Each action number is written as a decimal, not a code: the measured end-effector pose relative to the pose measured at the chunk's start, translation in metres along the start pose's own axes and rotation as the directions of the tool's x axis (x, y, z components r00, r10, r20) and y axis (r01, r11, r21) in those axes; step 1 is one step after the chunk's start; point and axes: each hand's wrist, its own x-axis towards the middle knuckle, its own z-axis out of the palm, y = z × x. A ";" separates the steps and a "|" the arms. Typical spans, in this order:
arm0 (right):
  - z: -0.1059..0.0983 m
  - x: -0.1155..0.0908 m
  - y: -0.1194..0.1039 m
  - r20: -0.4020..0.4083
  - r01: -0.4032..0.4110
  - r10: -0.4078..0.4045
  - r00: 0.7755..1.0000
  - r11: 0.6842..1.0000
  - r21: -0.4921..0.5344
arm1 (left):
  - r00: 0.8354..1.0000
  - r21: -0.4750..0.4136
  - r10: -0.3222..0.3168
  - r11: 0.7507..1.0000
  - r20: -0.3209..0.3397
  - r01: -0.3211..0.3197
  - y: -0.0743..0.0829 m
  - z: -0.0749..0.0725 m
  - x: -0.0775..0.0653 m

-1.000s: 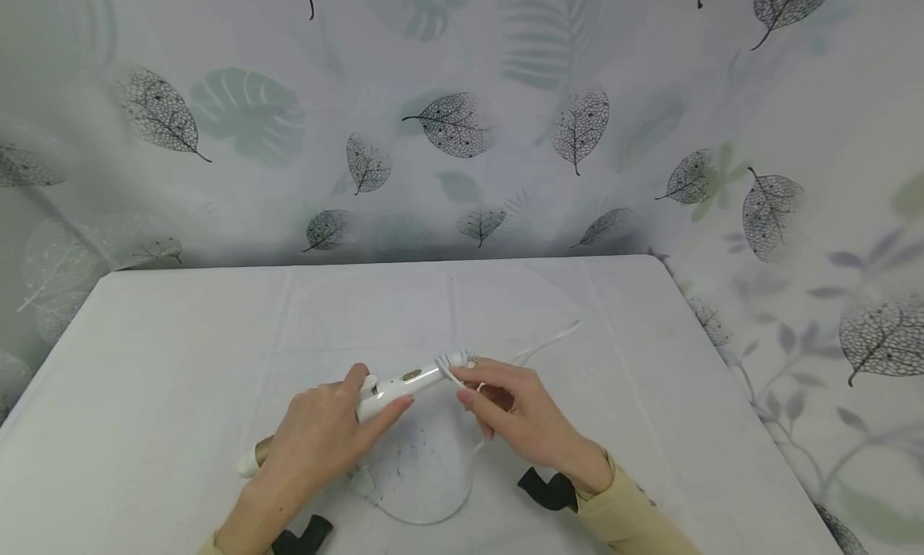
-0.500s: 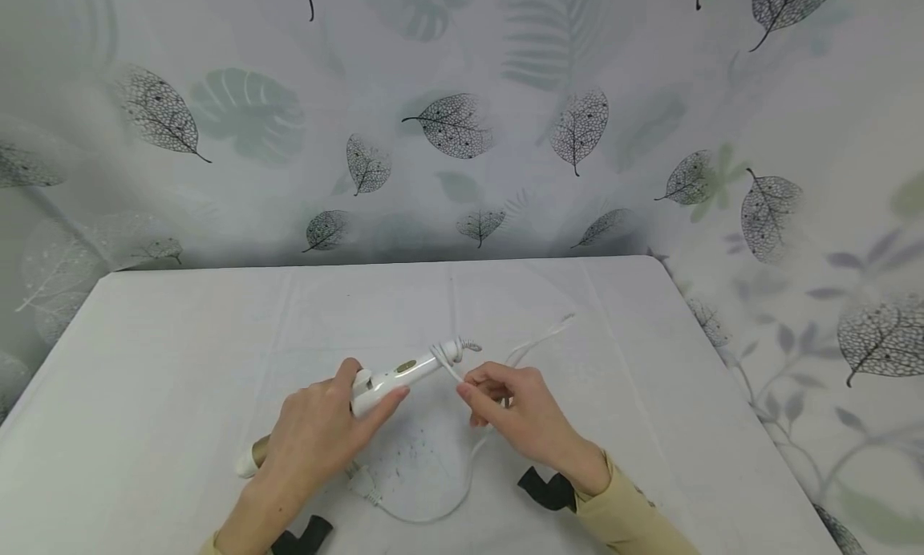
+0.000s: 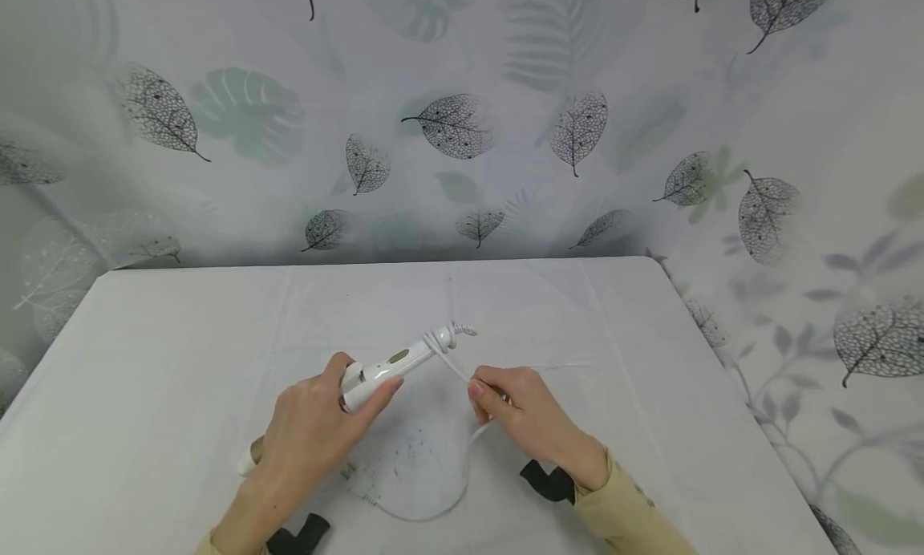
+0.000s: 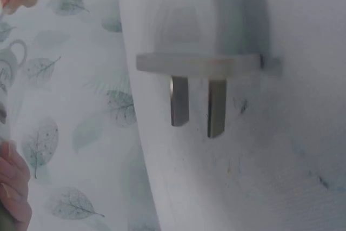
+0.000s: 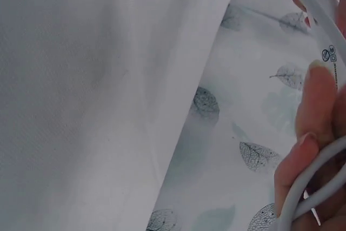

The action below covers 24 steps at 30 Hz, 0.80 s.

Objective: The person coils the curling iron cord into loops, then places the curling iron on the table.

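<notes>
My left hand (image 3: 310, 423) grips a white curling iron (image 3: 404, 361) around its body, thumb along the near side. A gold part and a white tip show beyond that hand at the lower left. The white power cord (image 3: 451, 365) is wound around the handle's far end. From there it stretches to my right hand (image 3: 534, 415), which pinches it between thumb and curled fingers. In the right wrist view, a loop of cord (image 5: 308, 179) crosses the fingers (image 5: 316, 104). A two-pin plug (image 4: 200, 64) lies close up in the left wrist view.
The white-covered table (image 3: 180, 338) has small dark specks below the curling iron. Slack cord (image 3: 426, 520) curves over it between the hands. Black bands (image 3: 549, 481) sit near both wrists. A leaf-patterned backdrop (image 3: 433, 194) stands behind and at the sides.
The curling iron has shifted left and its cord end has risen. My right hand has drawn slightly away, and the cord between them is longer. The loose cord behind the right hand has swung lower.
</notes>
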 end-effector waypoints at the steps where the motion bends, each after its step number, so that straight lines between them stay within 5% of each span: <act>1: -0.001 0.001 0.002 0.019 -0.018 0.018 1.000 1.000 0.018 | 1.000 -0.006 0.000 1.000 -0.004 0.000 0.000 0.000 0.000; 8: -0.011 0.003 0.010 0.150 -0.138 0.133 0.980 0.990 0.021 | 1.000 -0.022 0.016 1.000 -0.004 -0.016 0.002 0.002 0.000; 14: -0.011 0.005 0.011 0.160 -0.184 0.190 0.969 0.982 -0.050 | 0.999 -0.056 0.035 0.998 -0.029 -0.037 0.002 0.003 -0.001; 24: -0.003 0.005 0.027 0.115 -0.129 0.132 0.985 0.991 -0.035 | 0.994 -0.091 0.097 0.991 -0.053 -0.102 0.003 0.002 -0.001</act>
